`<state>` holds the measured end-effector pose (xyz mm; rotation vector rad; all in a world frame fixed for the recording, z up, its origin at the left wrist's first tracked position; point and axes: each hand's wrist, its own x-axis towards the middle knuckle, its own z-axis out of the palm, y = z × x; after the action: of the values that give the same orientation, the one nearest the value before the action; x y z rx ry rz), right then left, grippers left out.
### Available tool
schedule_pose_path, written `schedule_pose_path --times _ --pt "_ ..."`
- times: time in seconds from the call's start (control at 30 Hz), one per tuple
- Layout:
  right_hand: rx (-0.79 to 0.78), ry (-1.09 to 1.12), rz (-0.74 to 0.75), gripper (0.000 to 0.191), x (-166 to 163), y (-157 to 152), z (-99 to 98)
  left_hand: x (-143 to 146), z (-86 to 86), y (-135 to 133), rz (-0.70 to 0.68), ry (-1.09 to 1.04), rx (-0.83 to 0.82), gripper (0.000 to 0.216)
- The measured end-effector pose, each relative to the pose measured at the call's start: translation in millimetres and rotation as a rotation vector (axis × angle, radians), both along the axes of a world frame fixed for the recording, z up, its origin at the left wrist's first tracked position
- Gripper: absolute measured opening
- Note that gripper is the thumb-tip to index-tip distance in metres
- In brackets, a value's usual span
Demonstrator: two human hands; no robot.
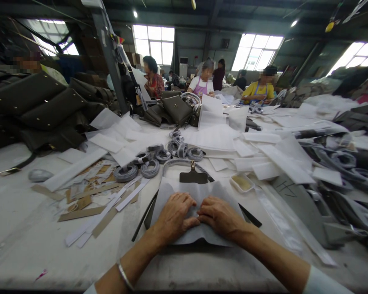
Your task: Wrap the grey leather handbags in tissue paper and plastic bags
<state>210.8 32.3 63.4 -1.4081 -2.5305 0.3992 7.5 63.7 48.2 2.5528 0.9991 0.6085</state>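
Observation:
In the head view a thin white packing sheet point(168, 196) lies over a dark handbag, whose flap with a gold-coloured clasp point(192, 173) shows beyond the sheet's far edge. My left hand point(178, 212) is on the sheet's left half, fingers bent and thumb below them, closed on the sheet. Opposite it, my right hand point(218, 214) has its fingers curled into the sheet near the middle. The two hands almost meet, and the sheet creases between them. Dark strips point(145, 214) stick out beside the bag. A wrapped handle arches behind the clasp; most of the bag is hidden.
Wrapped coiled handles point(150, 167) lie beyond the bag. Card and paper strips point(92, 212) are scattered left, near stacked dark bag pieces point(33, 102). A small plastic tub point(241, 182), white sheets point(285, 159) and a grey panel point(297, 204) lie right. Several people work farther back.

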Motion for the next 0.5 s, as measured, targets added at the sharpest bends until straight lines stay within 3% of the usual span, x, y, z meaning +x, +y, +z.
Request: schedule_pose_path --times 0.13,0.3,0.37,0.5 --pt "0.043 -0.197 0.032 0.02 -3.2 -2.3 10.2 1.7 -7.5 2.4 0.039 0.049 0.012 0.035" --pt "-0.272 -0.121 -0.035 0.013 -3.3 19.7 55.2 7.0 -10.5 2.4 -0.004 0.199 0.049 0.044" --pt "-0.244 -0.117 -0.122 0.016 -9.0 34.5 65.7 7.7 -7.3 1.3 0.0 0.207 0.063 0.042" --pt "-0.068 -0.165 -0.283 0.022 -26.6 51.6 49.4 6.5 -0.1 0.2 0.003 0.177 0.067 0.043"
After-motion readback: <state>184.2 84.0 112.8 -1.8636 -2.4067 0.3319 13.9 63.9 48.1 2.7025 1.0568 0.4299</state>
